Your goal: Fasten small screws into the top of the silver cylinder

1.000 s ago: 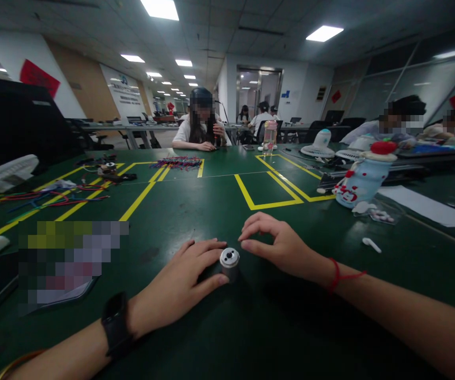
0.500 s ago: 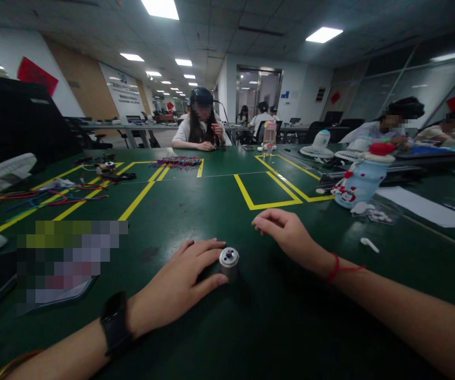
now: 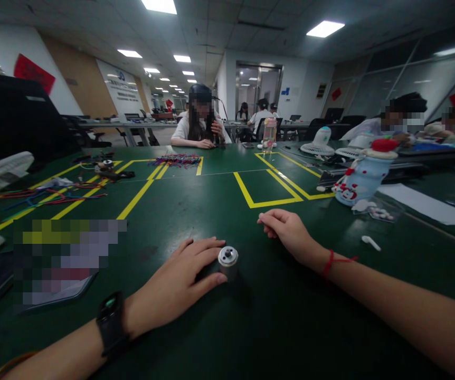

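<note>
A small silver cylindrical motor (image 3: pixel 228 264) stands upright on the dark green table, its flat top with a dark shaft and small holes facing up. My left hand (image 3: pixel 182 277) lies low on the tabletop with thumb and index finger closed around the motor's left side. Some distance to the right and farther forward, my right hand (image 3: pixel 286 229) hovers with thumb and fingertips pinched together. Anything within that pinch is too small or hidden to make out.
Yellow tape (image 3: pixel 275 204) marks boxes on the table. Loose wires (image 3: pixel 53 195) and a wire bundle (image 3: pixel 180 160) lie left and ahead. On the right are a blue bottle (image 3: pixel 364 179), a white earbud (image 3: pixel 371 243) and paper (image 3: pixel 429 203). A person (image 3: pixel 199 126) sits opposite.
My right hand has shifted slightly right, its fingers now curled closer into a pinch. My left hand and the motor stay together in nearly the same place.
</note>
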`<act>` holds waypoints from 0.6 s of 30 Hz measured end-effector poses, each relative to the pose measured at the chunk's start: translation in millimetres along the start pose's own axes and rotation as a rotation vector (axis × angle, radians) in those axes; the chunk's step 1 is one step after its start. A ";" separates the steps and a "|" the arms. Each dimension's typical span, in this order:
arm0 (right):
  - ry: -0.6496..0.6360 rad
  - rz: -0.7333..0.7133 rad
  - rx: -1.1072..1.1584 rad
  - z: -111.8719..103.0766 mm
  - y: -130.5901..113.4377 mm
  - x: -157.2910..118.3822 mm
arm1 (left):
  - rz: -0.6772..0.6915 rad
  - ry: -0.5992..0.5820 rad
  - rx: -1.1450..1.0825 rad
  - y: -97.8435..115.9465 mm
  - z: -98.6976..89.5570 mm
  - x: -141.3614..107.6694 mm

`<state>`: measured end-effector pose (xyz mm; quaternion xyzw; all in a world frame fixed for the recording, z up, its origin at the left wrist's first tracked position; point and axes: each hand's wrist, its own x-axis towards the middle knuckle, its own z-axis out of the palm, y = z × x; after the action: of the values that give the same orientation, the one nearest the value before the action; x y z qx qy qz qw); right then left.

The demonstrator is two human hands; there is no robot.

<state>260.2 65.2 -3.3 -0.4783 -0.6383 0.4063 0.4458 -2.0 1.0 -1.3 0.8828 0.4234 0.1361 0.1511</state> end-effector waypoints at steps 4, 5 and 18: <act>-0.131 -0.095 -0.131 7.5 -14.6 -10.9 | 0.002 0.006 0.003 0.4 0.2 1.1; -0.168 -0.157 -0.178 11.2 -19.8 -14.7 | 0.005 0.014 0.005 0.4 0.5 1.4; -0.272 -0.447 -0.262 17.2 -44.6 -26.4 | 0.028 0.026 0.052 3.5 0.5 -0.3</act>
<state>236.4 28.4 29.4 -0.3204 -0.8287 0.2724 0.3693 0.5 -1.4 -0.5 0.8905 0.4162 0.1385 0.1209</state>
